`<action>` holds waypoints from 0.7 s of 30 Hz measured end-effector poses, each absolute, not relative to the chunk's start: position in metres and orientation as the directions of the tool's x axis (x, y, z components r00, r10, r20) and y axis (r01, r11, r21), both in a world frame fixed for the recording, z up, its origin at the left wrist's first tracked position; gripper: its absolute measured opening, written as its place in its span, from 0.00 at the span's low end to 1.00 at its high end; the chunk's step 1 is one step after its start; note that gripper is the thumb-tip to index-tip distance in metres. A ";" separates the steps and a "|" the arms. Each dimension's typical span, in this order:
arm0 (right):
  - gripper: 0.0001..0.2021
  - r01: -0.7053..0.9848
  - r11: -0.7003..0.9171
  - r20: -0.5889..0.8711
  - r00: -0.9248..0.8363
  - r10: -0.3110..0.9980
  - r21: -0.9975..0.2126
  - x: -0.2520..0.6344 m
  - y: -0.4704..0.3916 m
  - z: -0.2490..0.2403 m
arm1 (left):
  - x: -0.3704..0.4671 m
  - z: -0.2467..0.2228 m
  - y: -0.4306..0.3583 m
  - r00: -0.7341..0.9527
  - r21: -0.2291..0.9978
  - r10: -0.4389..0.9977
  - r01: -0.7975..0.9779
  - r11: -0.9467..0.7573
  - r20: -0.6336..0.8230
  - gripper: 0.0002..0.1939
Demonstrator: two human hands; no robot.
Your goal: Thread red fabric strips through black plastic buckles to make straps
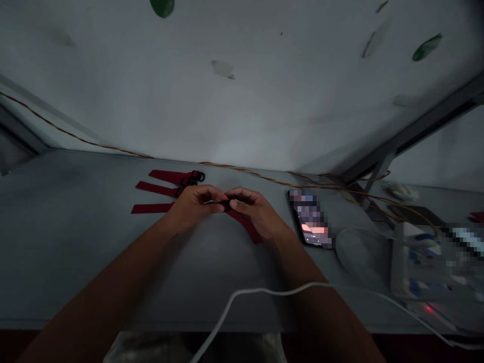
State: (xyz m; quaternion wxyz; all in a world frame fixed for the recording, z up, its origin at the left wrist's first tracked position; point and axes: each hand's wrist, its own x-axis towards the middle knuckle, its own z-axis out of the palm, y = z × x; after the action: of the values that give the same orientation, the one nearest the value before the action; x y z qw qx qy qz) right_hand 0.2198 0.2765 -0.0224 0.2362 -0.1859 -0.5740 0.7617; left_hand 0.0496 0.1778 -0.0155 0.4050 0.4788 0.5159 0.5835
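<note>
Near the middle of the grey table [113, 272], my left hand [196, 204] and my right hand [253, 206] meet at the fingertips. Both pinch a small black buckle [227, 203] between thumb and fingers. A red strap [247, 227] runs from the buckle under my right hand, its end showing below the palm. Beside and behind my left hand lie several red straps [159, 188], fanned out to the left. Black buckles [195, 176] sit at the right ends of the upper ones; my left hand covers the end of the lowest.
A lit phone [312, 219] lies right of my right hand. A white cable [260, 291] crosses in front of my forearms. Thin twisted wires [242, 168] run along the wall's base. A white box [412, 262] with a red light stands at the right, near a metal frame [416, 128].
</note>
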 end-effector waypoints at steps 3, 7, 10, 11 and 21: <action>0.18 -0.123 -0.086 0.043 -0.783 0.620 -0.989 0.222 0.282 -0.022 | 0.048 -0.021 0.180 -0.282 0.988 0.947 0.008 -0.157 0.153 0.13; 0.15 0.004 0.203 0.146 -0.680 0.718 -0.979 0.220 0.287 -0.026 | 0.044 -0.028 0.183 -0.301 0.981 0.934 0.049 -0.185 0.192 0.12; 0.14 0.076 0.322 0.233 -0.539 0.809 -0.944 0.218 0.287 -0.026 | 0.044 -0.026 0.184 -0.312 0.965 0.915 0.140 -0.220 0.254 0.10; 0.14 0.080 0.331 0.253 -0.489 0.835 -0.940 0.217 0.286 -0.027 | 0.045 -0.024 0.184 -0.307 0.961 0.914 0.163 -0.223 0.264 0.10; 0.10 0.271 0.530 0.409 -0.395 0.822 -0.804 0.215 0.284 -0.033 | 0.057 -0.018 0.180 -0.183 0.989 0.976 0.112 -0.098 0.117 0.13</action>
State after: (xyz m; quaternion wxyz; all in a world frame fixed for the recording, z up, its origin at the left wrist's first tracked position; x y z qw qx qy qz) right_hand 0.2148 0.2836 -0.0329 0.4190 -0.3561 -0.7677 0.3290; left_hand 0.0567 0.1799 -0.0184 0.3964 0.5016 0.5421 0.5453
